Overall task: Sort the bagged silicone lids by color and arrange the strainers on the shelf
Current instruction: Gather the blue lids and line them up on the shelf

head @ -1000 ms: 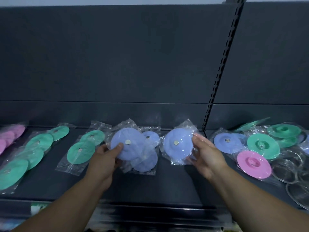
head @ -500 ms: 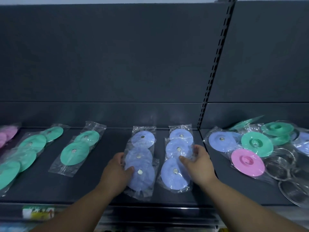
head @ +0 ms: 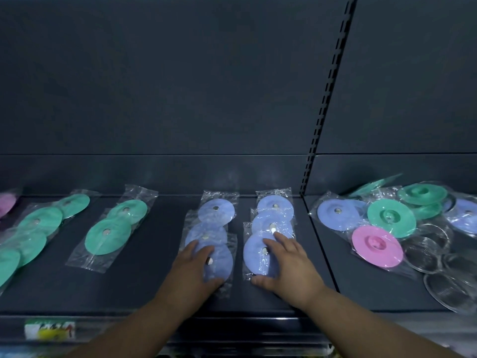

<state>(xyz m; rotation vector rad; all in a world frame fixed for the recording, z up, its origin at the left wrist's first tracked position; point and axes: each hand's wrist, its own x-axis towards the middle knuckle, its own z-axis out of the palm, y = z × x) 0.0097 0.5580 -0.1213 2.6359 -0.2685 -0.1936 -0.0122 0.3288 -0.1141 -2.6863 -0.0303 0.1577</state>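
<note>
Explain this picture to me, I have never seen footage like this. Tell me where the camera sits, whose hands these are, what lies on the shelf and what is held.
There is no machine here. A person works bare-handed, and one camera worn on the head looks down at a dark shelf. The left grip, meaning the left hand, rests flat on the left blue column of bagged lids. The right grip rests on the right blue column. Nothing is lifted, and both hands lie open. To the left lie bagged green lids, with a pink lid at the far left edge. On the right is an unsorted pile of blue, green and pink lids, next to round mesh strainers.
</note>
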